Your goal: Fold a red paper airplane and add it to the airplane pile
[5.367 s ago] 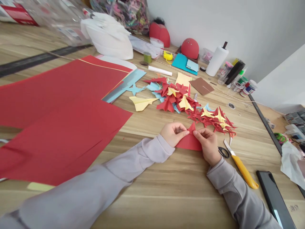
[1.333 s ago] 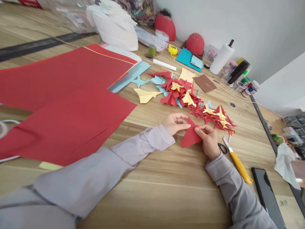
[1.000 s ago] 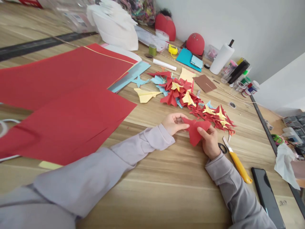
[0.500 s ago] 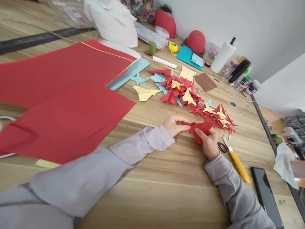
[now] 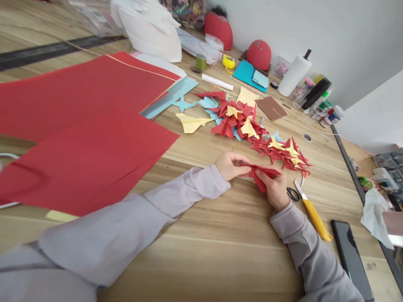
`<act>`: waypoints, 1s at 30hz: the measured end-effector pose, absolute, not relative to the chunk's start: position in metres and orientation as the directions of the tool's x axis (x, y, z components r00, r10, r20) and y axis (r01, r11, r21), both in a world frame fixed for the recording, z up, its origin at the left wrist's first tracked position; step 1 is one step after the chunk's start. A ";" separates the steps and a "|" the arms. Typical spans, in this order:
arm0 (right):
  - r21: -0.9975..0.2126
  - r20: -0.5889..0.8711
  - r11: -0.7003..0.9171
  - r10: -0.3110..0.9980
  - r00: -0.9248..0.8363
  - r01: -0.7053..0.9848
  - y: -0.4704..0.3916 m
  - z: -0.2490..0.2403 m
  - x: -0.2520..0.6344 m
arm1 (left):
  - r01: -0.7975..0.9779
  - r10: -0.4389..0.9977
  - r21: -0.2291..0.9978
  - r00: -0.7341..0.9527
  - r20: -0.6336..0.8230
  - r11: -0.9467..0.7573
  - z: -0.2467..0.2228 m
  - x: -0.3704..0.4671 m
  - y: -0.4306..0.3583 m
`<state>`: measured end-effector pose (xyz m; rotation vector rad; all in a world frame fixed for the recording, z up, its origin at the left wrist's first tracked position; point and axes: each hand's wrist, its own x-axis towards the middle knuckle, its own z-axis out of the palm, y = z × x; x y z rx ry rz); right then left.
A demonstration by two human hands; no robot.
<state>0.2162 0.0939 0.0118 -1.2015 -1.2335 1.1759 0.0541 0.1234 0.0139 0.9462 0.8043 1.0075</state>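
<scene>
Between my two hands is a folded piece of red paper (image 5: 260, 182), held just over the wooden table. My left hand (image 5: 232, 165) pinches its left end between thumb and fingers. My right hand (image 5: 276, 188) grips the right part, thumb lying on top; the fingers beneath are mostly hidden. Just beyond lies a heap of folded paper planes and stars (image 5: 233, 121), mostly red with some yellow and light blue ones. A yellow paper plane (image 5: 192, 123) rests at the heap's left side.
Large red sheets (image 5: 94, 159) cover the left of the table. Close to my right hand lie a yellow-handled utility knife (image 5: 316, 218) and black-handled scissors (image 5: 293, 194). A black phone (image 5: 351, 256) is at the right edge. Bottles and jars (image 5: 332, 116) stand at the back right.
The right flap of the red paper, raised before, now lies flatter and narrower under my right thumb. My left hand has hardly moved.
</scene>
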 end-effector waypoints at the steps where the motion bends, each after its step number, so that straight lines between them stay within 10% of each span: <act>1: -0.999 0.040 0.041 0.999 -0.011 0.033 0.094 0.012 0.216 | -0.324 0.938 0.920 0.331 -0.107 0.219 0.013 0.055 0.123; 30: -0.998 0.023 0.023 1.000 -0.004 -0.054 0.099 0.014 0.217 | -0.344 0.923 0.915 0.377 -0.070 0.210 0.009 0.054 0.123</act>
